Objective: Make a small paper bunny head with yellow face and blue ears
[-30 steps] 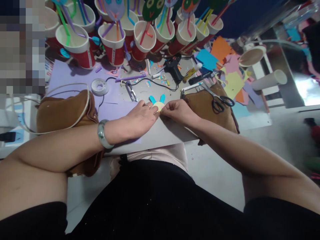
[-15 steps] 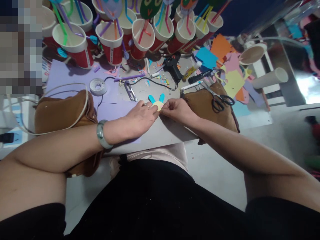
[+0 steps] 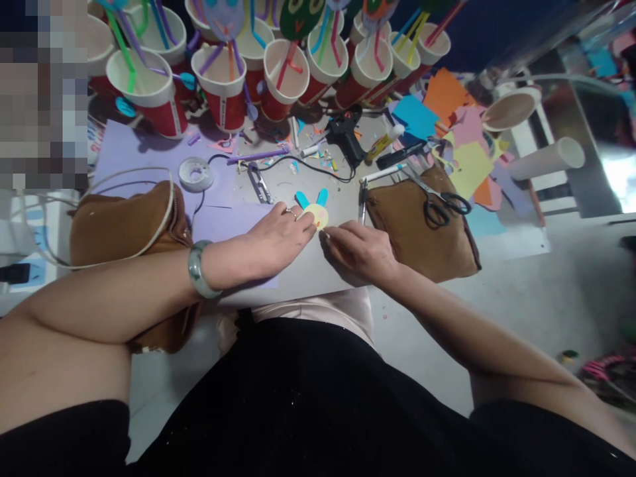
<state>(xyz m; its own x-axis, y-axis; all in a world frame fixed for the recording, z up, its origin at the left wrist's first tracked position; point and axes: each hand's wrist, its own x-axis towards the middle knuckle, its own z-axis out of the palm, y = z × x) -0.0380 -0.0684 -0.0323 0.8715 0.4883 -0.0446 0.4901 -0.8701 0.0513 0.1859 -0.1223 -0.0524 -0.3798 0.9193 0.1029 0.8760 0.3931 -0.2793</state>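
A small yellow paper bunny face (image 3: 320, 213) with two blue ears lies on the grey table in front of me. It has a small orange mark low on its front. My left hand (image 3: 275, 242), with a ring and a jade-like bangle, presses and grips the face's left edge with curled fingers. Close to the lower right edge of the face, my right hand (image 3: 362, 250) has its fingertips pinched together. Whatever may be between them is too small to make out.
Red and white paper cups (image 3: 225, 99) with coloured straws stand along the back. A black glue gun (image 3: 348, 138), a tape roll (image 3: 195, 173) and a thread snipper (image 3: 260, 182) lie nearer. Scissors (image 3: 437, 199) rest on the right brown cushion (image 3: 417, 242); coloured paper (image 3: 470, 162) is beyond.
My right hand has drawn back from the face, down and to the right, uncovering more of it. My left hand stays on its left edge.
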